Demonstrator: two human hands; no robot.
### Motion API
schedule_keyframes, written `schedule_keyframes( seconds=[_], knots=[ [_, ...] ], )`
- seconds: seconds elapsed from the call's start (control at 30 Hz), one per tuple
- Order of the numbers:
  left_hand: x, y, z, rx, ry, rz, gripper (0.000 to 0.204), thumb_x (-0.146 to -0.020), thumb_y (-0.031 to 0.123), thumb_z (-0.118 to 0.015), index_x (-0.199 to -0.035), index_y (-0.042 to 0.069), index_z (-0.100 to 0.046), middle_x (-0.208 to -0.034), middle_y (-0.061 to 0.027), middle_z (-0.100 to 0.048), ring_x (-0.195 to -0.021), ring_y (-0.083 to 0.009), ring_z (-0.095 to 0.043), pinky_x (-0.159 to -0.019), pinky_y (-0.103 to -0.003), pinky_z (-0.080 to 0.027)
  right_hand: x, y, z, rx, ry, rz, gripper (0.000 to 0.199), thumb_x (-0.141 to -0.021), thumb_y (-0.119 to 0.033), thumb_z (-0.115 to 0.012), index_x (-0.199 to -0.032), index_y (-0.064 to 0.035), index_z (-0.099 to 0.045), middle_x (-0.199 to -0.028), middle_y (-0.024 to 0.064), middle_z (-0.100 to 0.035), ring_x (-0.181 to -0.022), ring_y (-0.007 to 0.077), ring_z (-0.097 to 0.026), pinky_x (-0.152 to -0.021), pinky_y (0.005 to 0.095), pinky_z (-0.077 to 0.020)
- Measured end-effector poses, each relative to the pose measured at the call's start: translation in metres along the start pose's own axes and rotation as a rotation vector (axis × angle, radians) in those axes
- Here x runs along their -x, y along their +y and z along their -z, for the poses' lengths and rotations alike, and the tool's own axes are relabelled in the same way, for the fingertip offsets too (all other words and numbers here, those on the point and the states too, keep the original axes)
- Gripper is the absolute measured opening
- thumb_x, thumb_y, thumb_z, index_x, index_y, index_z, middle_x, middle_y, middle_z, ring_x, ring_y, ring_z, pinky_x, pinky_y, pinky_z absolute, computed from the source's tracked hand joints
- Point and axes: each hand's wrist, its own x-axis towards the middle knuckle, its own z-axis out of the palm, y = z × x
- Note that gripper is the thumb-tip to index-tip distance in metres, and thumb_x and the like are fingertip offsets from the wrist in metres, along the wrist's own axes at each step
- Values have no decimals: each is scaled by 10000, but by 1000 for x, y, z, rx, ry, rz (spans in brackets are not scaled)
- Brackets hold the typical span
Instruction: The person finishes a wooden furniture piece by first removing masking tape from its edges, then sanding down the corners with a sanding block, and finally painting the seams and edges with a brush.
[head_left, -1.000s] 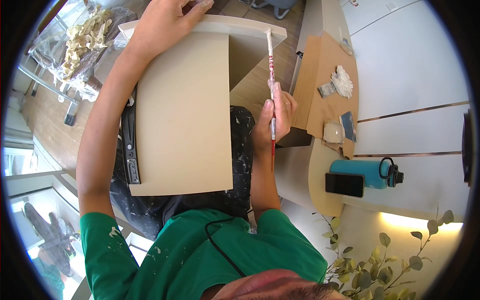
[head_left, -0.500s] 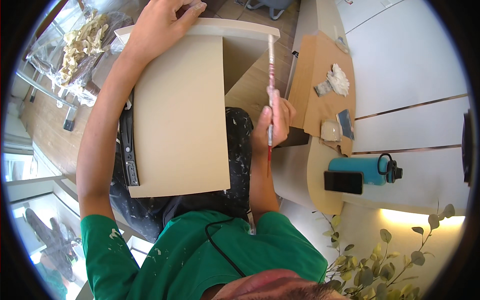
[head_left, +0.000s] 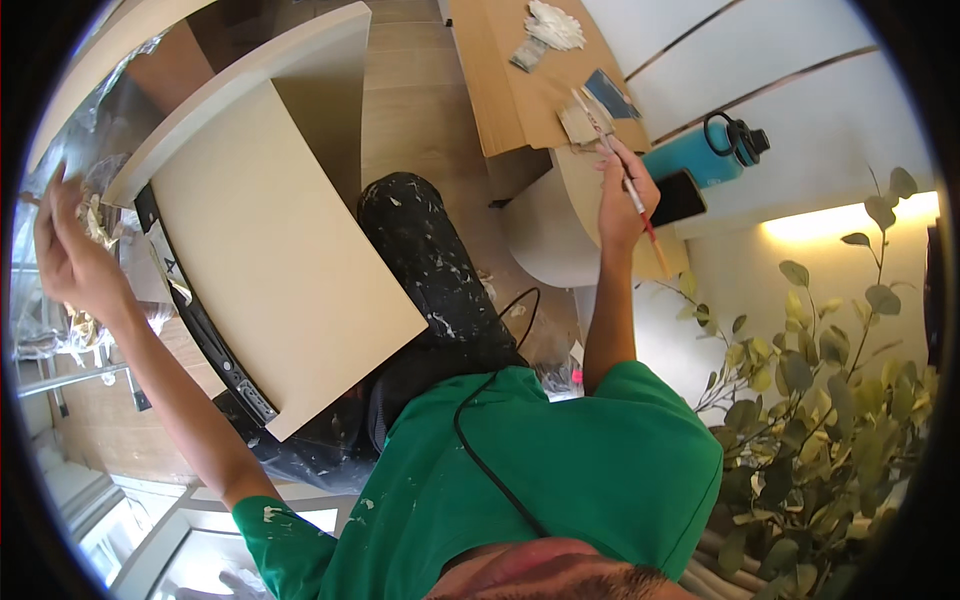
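A slim paintbrush (head_left: 636, 196) with a red and white handle is held in the fingers of my right hand (head_left: 626, 200). Its bristle end is over a small pale container (head_left: 578, 124) on the cardboard. Across my thighs rests a cream drawer (head_left: 270, 260), its bottom facing up and its curved front panel (head_left: 240, 88) at the far side. A black drawer slide (head_left: 215, 345) runs along its left edge. Beyond that edge, off the drawer, my left hand (head_left: 82, 262) is open, slightly blurred, with its fingers stretched out and nothing in them.
On the right bench, cardboard (head_left: 500, 95) carries a crumpled white cloth (head_left: 555, 25) and a blue-grey flat piece (head_left: 612, 93). A turquoise bottle (head_left: 700, 158) and a black phone (head_left: 677, 200) lie nearby. A leafy plant (head_left: 800, 420) stands at lower right; clear plastic sheeting (head_left: 40, 320) is at left.
My right hand has carried the brush from the drawer's front panel to the container on the right. My left hand has left the panel and swung left. The drawer appears tilted and further left.
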Motion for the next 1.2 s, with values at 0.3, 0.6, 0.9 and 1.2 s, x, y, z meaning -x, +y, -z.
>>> schedule_keyframes(
  seconds=[0.3,0.6,0.9,1.2],
  knots=[
    [59,-106,38,25,215,335,274,-1040,173,-612,-1156,-34,-750,-1042,-102,-767,-905,-151,-705,-846,-291,-570,-37,33,20,277,-72,-108,228,-908,-124,-693,-1054,35,-766,-878,138,-763,-786,158,-702,-743,288,-533],
    [64,-108,39,45,189,306,263,-1043,147,-615,-1202,-22,-740,-1066,-93,-768,-929,-140,-717,-860,-285,-569,-58,52,12,330,-156,-88,235,-882,-131,-676,-1011,42,-770,-826,156,-754,-745,194,-709,-722,315,-536],
    [66,-108,31,64,162,320,252,-1055,165,-603,-1190,16,-756,-1039,-78,-767,-931,-121,-705,-834,-281,-536,-63,45,16,374,-196,-96,230,-876,-129,-665,-1000,31,-773,-828,151,-753,-758,208,-713,-734,321,-537],
    [67,-109,32,31,154,330,247,-1053,158,-606,-1192,19,-757,-1051,-75,-768,-946,-125,-709,-823,-276,-530,-68,43,19,338,-170,-48,228,-877,-130,-665,-1002,28,-772,-836,114,-745,-768,180,-692,-730,294,-519]
  ],
)
